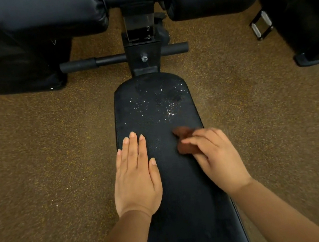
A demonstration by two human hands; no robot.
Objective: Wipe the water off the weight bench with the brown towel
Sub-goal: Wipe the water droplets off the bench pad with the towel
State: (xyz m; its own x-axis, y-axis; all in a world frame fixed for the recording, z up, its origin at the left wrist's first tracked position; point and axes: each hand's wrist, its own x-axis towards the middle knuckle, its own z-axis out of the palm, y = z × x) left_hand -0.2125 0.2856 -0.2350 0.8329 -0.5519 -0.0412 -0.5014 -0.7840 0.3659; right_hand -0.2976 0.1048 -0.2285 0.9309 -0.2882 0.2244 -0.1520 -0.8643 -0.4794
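Fingers: the right hand (214,154) has its fingers curled round a bunched brown towel (184,140), which sticks out past the fingertips; the picture is blurred here, so how tight the hold is cannot be told.
Left hand: the left hand (135,177) lies flat on the near left part of the weight bench (179,210), fingers straight and close together, holding nothing.
Towel: it sits at the right side of the pad, just near of the wet patch and apart from it.
Water: droplets (159,100) glint across the far end of the pad, thickest toward its far right edge.
Step in hand: judged from this, the person is bringing the towel up to the wet area, with the wiping of that patch not yet done.
Doing it well: the towel should go flat on the pad rather than stay balled up, so that more cloth meets the water.
Stroke: long passes from the far end toward the near end, overlapping left to right, would likely gather the drops instead of smearing them.
Bracing: the flat left hand can steady the person on the bench, and is best kept on the dry near part.
Risk: the textured pad may hold droplets at the rounded far edge, so the rim probably needs its own pass.
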